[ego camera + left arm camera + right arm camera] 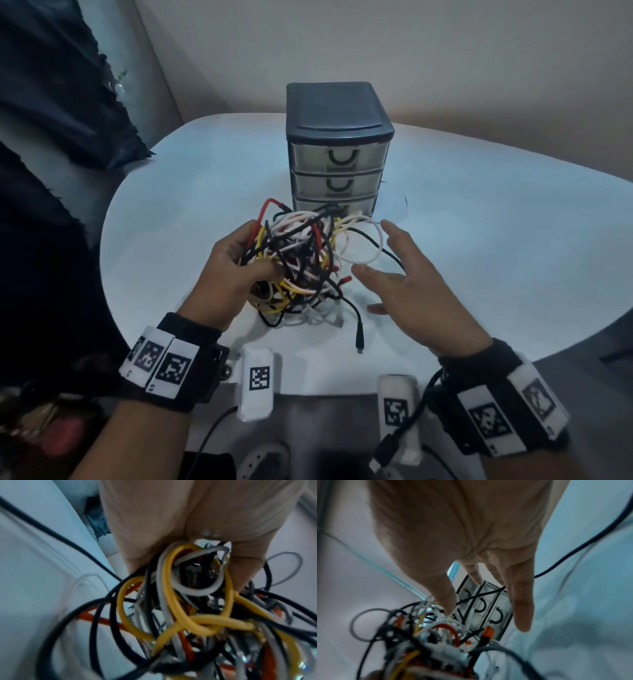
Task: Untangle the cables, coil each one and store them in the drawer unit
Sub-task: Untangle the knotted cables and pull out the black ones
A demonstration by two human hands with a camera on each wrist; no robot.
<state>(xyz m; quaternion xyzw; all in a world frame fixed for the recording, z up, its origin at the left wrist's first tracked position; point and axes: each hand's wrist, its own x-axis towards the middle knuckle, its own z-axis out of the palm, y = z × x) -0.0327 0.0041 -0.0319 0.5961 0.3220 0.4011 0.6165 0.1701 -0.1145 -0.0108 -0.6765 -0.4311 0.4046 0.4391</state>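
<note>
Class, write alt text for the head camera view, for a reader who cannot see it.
A left hand grips a tangle of cables above a white table, while the open right hand reaches toward it. Behind stands a dark drawer unit, its visible drawers closed.

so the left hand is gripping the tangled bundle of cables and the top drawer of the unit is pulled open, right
Not quite. The left hand does grip the tangled bundle of red, yellow, black and white cables, but all three translucent drawers of the dark grey plastic drawer unit are closed, as the head view shows.
</note>
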